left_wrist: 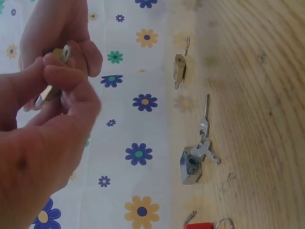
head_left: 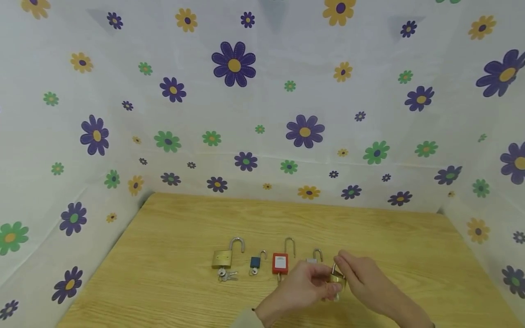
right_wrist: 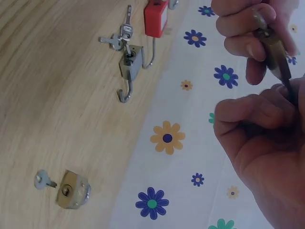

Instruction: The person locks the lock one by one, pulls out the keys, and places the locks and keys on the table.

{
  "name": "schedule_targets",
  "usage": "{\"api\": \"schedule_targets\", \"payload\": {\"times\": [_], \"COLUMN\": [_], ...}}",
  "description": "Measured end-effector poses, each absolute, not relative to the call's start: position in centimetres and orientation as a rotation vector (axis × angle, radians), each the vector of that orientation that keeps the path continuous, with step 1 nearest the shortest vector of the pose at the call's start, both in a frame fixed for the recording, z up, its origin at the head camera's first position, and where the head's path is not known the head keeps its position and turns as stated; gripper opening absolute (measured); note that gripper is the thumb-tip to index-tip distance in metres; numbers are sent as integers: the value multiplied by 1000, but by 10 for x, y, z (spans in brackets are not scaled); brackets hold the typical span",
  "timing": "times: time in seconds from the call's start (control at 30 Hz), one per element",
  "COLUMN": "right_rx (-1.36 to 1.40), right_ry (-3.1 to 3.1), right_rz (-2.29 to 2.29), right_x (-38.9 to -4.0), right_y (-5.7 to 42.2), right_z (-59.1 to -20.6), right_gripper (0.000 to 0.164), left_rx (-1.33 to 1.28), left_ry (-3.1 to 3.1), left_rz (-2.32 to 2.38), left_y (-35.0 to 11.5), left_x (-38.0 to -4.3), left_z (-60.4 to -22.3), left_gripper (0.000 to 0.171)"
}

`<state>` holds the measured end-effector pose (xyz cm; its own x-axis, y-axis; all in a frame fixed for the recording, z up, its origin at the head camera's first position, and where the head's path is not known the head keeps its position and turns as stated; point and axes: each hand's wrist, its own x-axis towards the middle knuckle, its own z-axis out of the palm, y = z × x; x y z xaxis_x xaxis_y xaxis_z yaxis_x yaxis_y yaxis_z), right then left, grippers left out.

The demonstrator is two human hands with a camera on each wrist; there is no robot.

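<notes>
A small brass padlock (head_left: pixel 338 281) is held up between the two hands, over the right part of the table. My left hand (head_left: pixel 301 286) pinches its body and the key (left_wrist: pixel 66 53) at its keyhole end, between thumb and curled fingers. From the other side, my right hand (head_left: pixel 371 284) grips the padlock's shackle end with bent fingers. Those fingers hide part of the shackle, so whether it is locked cannot be made out. Beyond the hands, a second brass padlock (right_wrist: pixel 72 191) lies on the table with a key (right_wrist: pixel 44 180) at its keyhole.
To the left lie a large brass padlock (head_left: pixel 222 258) with keys, a blue padlock (head_left: pixel 255 262), a red padlock (head_left: pixel 280 263) and a silver padlock (right_wrist: pixel 130 63) with keys, all with raised shackles. A flowered cloth (head_left: pixel 262 91) walls the wooden table (head_left: pixel 172 291) on three sides.
</notes>
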<state>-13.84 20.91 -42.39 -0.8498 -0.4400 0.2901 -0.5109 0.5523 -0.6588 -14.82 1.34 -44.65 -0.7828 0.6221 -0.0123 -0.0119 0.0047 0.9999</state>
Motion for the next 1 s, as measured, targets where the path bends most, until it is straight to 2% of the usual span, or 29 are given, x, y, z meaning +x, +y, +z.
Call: {"api": "schedule_targets", "payload": {"times": [0.27, 0.5, 1.0], "right_rx": [809, 791, 817], "right_ry": [-2523, -2543, -2550], "right_rz": [1100, 1043, 790], "right_x": [-139, -141, -145], "right_y": [205, 205, 201], "right_z": [-429, -427, -418], "right_gripper": [37, 38, 35], "left_rx": [796, 840, 599], "left_ry": [1877, 1890, 1918], "left_rz": [1631, 1699, 1955], "left_y": [13, 19, 27], "left_x": [-152, -145, -138], "left_z": [-449, -454, -446], "left_gripper": [39, 37, 29]}}
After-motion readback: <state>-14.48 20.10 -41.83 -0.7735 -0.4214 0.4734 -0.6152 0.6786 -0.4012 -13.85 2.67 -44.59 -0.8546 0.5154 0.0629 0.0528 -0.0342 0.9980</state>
